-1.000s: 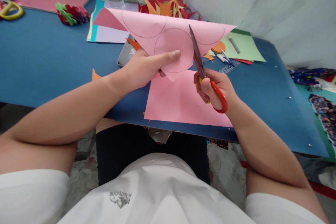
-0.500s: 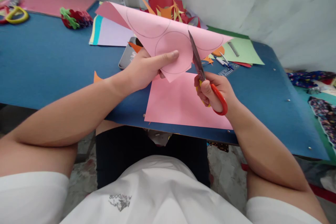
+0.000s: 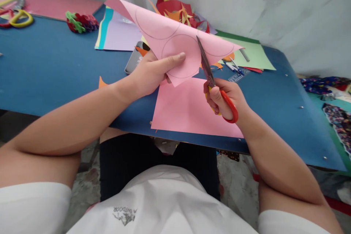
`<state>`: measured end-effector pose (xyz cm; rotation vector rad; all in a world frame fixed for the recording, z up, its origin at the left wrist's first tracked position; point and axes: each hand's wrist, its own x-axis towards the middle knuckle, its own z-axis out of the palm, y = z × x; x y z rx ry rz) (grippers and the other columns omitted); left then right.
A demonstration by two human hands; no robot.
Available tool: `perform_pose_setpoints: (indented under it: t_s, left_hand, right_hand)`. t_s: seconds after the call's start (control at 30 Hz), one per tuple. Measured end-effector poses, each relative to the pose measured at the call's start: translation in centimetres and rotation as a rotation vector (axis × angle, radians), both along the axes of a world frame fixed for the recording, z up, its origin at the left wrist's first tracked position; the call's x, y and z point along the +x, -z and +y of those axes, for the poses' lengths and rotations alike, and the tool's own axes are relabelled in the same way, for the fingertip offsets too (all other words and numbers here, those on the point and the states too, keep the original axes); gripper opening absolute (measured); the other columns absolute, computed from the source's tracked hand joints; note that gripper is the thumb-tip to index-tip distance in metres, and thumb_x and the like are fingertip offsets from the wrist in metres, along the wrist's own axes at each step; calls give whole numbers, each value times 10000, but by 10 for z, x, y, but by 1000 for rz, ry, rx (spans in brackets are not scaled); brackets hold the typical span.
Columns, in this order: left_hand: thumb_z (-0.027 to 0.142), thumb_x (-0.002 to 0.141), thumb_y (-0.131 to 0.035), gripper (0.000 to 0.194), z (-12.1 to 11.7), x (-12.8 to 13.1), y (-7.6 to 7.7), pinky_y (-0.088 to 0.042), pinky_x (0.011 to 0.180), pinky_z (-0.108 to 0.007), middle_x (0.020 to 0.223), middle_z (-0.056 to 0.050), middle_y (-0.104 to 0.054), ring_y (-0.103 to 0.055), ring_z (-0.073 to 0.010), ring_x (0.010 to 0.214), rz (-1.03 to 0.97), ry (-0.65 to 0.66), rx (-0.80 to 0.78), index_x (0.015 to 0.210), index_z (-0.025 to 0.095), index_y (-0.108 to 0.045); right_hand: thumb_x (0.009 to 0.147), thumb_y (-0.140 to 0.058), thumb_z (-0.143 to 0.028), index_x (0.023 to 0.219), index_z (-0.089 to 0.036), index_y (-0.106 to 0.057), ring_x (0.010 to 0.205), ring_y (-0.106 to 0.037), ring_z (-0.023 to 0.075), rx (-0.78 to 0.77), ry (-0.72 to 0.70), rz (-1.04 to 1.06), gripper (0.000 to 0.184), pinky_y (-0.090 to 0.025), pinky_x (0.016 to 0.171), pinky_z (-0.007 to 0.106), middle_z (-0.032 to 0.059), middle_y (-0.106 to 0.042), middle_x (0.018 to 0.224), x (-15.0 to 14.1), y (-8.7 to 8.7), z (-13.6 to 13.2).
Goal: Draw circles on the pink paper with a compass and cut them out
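Observation:
My left hand (image 3: 152,71) pinches a raised pink paper sheet (image 3: 170,31) that has pencilled circles drawn on it. The thumb lies on top of one circle, with the fingers under the sheet. My right hand (image 3: 223,97) grips red-handled scissors (image 3: 210,75). Their blades point up and away, cutting into the sheet along the right side of that circle. A second pink sheet (image 3: 192,111) lies flat on the blue table (image 3: 52,69) beneath both hands.
Behind the raised sheet lie a phone (image 3: 134,60), lilac and coloured paper sheets (image 3: 116,34), red and orange scraps (image 3: 178,9), and a green sheet (image 3: 252,55) with pens. Yellow-handled scissors (image 3: 20,18) and a red paper craft (image 3: 80,22) sit far left. Patterned fabric (image 3: 338,117) lies at the right.
The raised pink sheet has turned a little, its left corner lifting. The scissors have worked slightly further along the circle's line. Both hands keep their grip.

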<state>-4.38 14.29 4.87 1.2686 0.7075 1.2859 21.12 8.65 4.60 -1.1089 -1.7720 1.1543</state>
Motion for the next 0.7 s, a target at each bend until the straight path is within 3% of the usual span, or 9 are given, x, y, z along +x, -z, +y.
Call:
perform_pose_setpoints:
  t_s: [0.13, 0.33, 0.5, 0.7]
  left_hand:
    - [325, 931, -1040, 247, -1, 1, -2, -632, 830, -316, 897, -61, -710, -704, -217, 937, -32, -1, -24, 913, 178, -842]
    - [322, 973, -1025, 223, -1, 2, -5, -648, 938, -329, 1113, -91, -818, -775, -241, 1074, -107, 11, -35, 1061, 170, -888]
    - [213, 1034, -905, 53, -2, 1, -8, -661, 955, -320, 1050, -68, -838, -779, -208, 1004, -162, 64, -5, 1021, 162, -900]
    - [172, 1050, -853, 53, -3, -1, -10, -653, 964, -302, 1063, -44, -851, -781, -191, 1022, -109, 43, -3, 1035, 174, -904]
  right_hand:
    - [949, -705, -973, 879, -281, -627, 409, -403, 146, 6, 11, -25, 700, -371, 365, 358, -53, -459, 535, 1, 0, -1]
    - [952, -723, -955, 873, -261, -624, 389, -424, 132, 20, 16, -39, 706, -373, 363, 329, -66, -478, 517, 2, -1, 0]
    - [961, -711, -954, 870, -253, -624, 382, -430, 127, 40, 13, -50, 713, -372, 378, 328, -68, -482, 506, 2, -2, 0]
    - [950, -725, -956, 887, -268, -630, 389, -434, 140, 38, -2, -46, 697, -354, 394, 355, -58, -507, 540, 2, -4, -1]
